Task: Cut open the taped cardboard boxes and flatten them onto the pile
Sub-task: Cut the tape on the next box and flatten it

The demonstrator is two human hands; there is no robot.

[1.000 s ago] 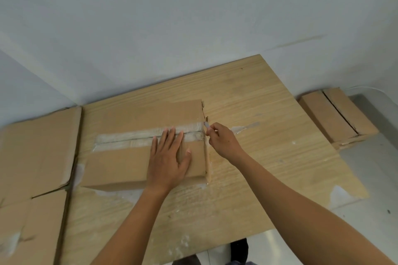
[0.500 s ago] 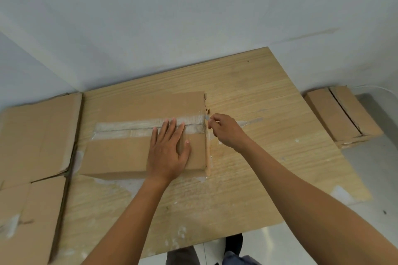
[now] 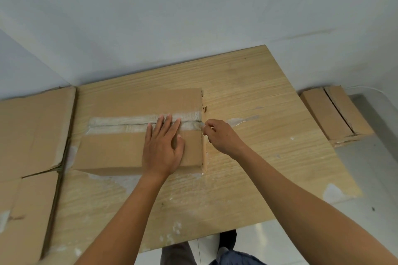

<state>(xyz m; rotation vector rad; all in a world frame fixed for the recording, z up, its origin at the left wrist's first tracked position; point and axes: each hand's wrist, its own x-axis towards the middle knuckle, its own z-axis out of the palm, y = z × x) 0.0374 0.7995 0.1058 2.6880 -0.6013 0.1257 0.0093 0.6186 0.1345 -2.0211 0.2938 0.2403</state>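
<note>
- The taped cardboard box (image 3: pixel 120 153) lies flat at the centre of the frame, its clear tape (image 3: pixel 120 123) running left to right along the top seam.
- The left hand (image 3: pixel 161 148) rests on the box's right half, fingers straight and tips on the tape.
- The right hand (image 3: pixel 221 135), just beside the box's right end, pinches a small grey object (image 3: pixel 202 124) at the seam; what it is cannot be told.
- The wooden table (image 3: pixel 247 97) bears the box.
- Flattened cardboard (image 3: pixel 32 131) lies at the left edge of the frame.
- Another box (image 3: pixel 327 114) sits on the floor at the right.
</note>
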